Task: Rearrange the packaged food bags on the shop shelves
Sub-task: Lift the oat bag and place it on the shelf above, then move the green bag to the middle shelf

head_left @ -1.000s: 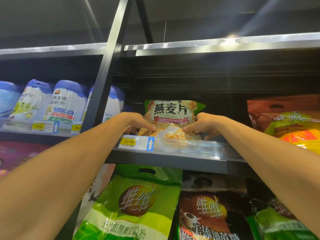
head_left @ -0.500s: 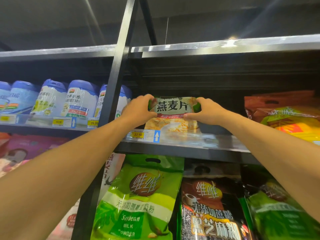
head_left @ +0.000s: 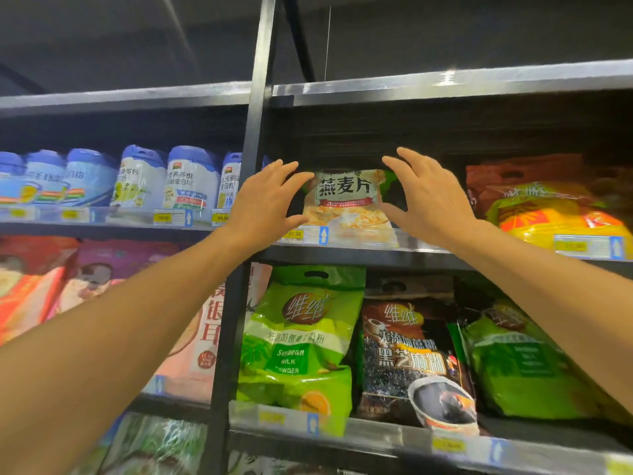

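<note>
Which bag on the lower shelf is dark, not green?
The black sesame bag, standing between the green soybean milk bag and a second green bag.

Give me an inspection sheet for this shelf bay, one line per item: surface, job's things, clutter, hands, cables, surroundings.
Surface: shelf, with price tags along its front rail.
Job's things: oat bag stands upright near the shelf's front, label facing out.
Clutter: nothing seen.
Hands: left hand and right hand are open, fingers spread, either side of the oat bag; contact unclear.
Cables: one thin line hangs from the ceiling; cannot tell what it is.
Surroundings: blue-lidded tins to the left, orange bags to the right, green bag and dark bag on the shelf below, black post.
</note>
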A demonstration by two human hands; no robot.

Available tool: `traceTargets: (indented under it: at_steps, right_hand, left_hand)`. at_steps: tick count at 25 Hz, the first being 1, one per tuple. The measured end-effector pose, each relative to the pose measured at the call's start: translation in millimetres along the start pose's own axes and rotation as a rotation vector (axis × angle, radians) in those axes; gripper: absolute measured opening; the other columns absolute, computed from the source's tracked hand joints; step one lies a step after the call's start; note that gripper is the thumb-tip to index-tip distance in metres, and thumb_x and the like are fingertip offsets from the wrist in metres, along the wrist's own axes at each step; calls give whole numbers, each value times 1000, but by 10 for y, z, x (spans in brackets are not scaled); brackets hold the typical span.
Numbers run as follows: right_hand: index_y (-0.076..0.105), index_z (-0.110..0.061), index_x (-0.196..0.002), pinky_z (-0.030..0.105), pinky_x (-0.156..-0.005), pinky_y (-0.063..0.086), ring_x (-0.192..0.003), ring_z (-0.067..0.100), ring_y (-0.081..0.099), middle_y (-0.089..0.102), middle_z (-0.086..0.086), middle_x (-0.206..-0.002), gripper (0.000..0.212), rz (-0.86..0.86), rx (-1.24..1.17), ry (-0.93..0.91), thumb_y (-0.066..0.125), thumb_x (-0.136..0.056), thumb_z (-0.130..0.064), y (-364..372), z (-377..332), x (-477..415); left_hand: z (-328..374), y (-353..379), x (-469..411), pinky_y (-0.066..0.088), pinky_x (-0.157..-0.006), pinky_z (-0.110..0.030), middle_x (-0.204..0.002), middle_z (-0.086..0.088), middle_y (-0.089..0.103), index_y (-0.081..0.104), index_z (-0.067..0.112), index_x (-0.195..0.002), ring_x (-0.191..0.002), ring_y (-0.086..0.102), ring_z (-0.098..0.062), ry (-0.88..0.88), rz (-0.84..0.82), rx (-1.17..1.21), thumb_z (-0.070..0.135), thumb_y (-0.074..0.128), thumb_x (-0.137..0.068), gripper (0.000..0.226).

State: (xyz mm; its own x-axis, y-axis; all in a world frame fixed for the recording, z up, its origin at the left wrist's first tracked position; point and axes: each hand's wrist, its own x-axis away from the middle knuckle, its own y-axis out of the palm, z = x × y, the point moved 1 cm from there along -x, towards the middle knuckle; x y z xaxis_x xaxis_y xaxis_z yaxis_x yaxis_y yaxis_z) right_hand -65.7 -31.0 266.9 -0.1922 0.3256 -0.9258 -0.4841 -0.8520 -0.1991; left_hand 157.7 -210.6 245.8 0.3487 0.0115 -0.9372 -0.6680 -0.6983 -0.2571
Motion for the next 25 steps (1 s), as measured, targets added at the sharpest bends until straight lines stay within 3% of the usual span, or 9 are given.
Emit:
traceTargets:
  at_steps: [5, 10, 16, 21, 25]
  right_hand:
    - [44, -21, -151, 51, -108, 45, -141, 33, 47, 44, 8, -159, 74, -67, -25, -5, 73, -88, -45, -281, -455, 633]
    - [46, -21, -150, 52, -105, 46, -137, 35, 50, 47, 8, -156, 73, -290, -37, -2, 71, -88, -51, -389, -867, 1219]
    - [46, -23, -150, 48, -94, 54, -125, 31, 60, 53, 4, -147, 68, -481, -181, 174, 66, -93, -53, -389, -1180, 1687]
    - [48, -16, -147, 44, -95, 52, -126, 28, 61, 58, 6, -144, 64, -627, -403, 390, 65, -96, -51, -96, -1347, 1980]
    - [53, -14, -136, 44, -86, 56, -111, 30, 66, 69, 7, -124, 60, -724, -450, 500, 65, -93, -55, 249, -1390, 2037]
  left_hand:
    - [22, -299, 775, 43, -115, -56, -162, -10, 43, 43, 25, -155, -150, 39, -34, 14, -96, 35, 51, 79, -85, 82]
    - [159, -489, 1491, 41, -117, -53, -163, -9, 42, 44, 24, -156, -152, 36, -33, -44, -242, 132, 50, 80, -85, 84]
    - [280, -581, 1963, 43, -116, -51, -162, -7, 43, 42, 25, -157, -151, 37, -30, -43, -326, 176, 50, 77, -87, 82]
    - [370, -343, 2225, 42, -116, -48, -164, -4, 39, 40, 27, -158, -152, 35, -26, -123, -402, 239, 47, 77, -89, 81]
    - [401, -95, 2280, 45, -115, -52, -167, -3, 35, 36, 30, -159, -152, 35, -26, -142, -487, 325, 45, 76, -91, 80]
